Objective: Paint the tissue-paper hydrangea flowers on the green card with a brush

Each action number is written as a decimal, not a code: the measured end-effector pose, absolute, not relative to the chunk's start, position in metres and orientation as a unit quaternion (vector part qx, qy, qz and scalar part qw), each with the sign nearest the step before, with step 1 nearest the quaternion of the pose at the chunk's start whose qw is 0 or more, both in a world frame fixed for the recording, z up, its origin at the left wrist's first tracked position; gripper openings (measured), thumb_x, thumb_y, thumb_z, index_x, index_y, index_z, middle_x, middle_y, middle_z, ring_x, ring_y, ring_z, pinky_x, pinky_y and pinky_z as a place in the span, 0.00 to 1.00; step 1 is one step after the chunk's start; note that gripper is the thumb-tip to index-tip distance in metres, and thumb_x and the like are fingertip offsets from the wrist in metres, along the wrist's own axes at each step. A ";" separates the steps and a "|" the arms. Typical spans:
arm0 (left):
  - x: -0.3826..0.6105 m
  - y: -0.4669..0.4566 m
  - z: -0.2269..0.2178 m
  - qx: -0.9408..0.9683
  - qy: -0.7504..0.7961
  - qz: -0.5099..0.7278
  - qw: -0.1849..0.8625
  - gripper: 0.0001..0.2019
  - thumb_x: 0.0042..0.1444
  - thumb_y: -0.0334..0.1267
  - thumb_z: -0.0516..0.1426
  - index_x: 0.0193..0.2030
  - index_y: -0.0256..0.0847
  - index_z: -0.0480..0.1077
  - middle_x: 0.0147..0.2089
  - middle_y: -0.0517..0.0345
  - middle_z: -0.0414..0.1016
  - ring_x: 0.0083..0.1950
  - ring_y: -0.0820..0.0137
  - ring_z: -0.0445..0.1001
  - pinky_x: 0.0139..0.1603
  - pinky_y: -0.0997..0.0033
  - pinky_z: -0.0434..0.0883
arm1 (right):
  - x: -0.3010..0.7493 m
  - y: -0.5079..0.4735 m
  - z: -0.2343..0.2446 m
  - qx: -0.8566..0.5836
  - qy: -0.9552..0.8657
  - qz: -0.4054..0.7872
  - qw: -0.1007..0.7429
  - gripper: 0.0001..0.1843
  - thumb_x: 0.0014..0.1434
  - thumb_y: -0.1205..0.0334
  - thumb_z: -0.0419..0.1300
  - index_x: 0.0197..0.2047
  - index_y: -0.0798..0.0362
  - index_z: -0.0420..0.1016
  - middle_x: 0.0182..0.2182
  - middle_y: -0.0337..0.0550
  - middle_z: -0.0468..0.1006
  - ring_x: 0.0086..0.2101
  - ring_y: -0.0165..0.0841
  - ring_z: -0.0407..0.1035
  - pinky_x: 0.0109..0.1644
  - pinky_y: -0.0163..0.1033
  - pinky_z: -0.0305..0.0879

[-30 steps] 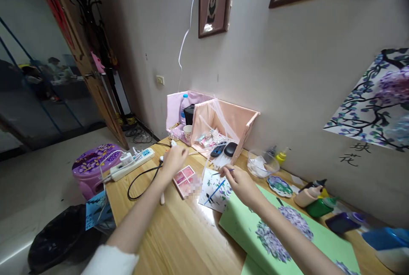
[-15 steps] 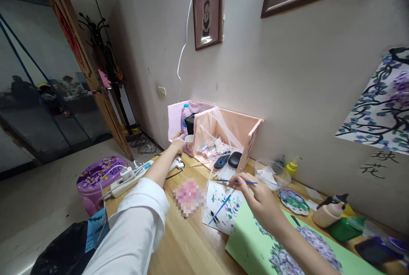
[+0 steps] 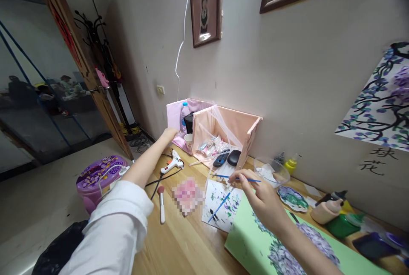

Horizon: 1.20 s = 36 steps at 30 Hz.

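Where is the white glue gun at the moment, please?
In the head view, the white glue gun lies left of centre on the wooden table, just below the left hand in the picture and above the makeup brush.

Left arm (image 3: 148, 167): extended well forward, the forearm bare below the sleeve; the left hand (image 3: 169, 133) lies at the far end of the reach, back uppermost, its fingers too small and hidden to read. Right arm (image 3: 297, 240): bare, slanting in from the lower right; the right hand (image 3: 255, 192) is partly curled, thumb and forefinger closed in a pinch.
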<state>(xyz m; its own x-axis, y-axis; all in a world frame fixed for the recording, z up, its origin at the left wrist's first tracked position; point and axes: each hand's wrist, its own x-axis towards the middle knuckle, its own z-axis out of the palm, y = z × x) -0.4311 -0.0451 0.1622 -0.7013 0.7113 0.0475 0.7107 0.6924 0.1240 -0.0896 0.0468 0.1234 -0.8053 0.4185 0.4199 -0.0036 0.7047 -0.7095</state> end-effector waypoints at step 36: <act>-0.228 -0.168 0.095 0.323 0.279 0.734 0.528 0.32 0.55 0.64 0.51 0.53 0.38 0.73 0.56 0.43 0.73 0.61 0.48 0.66 0.62 0.44 0.59 | -0.089 -0.013 0.142 -0.187 -0.781 0.525 0.284 0.13 0.55 0.54 0.59 0.26 0.55 0.74 0.25 0.44 0.79 0.23 0.32 0.71 0.25 0.34 0.67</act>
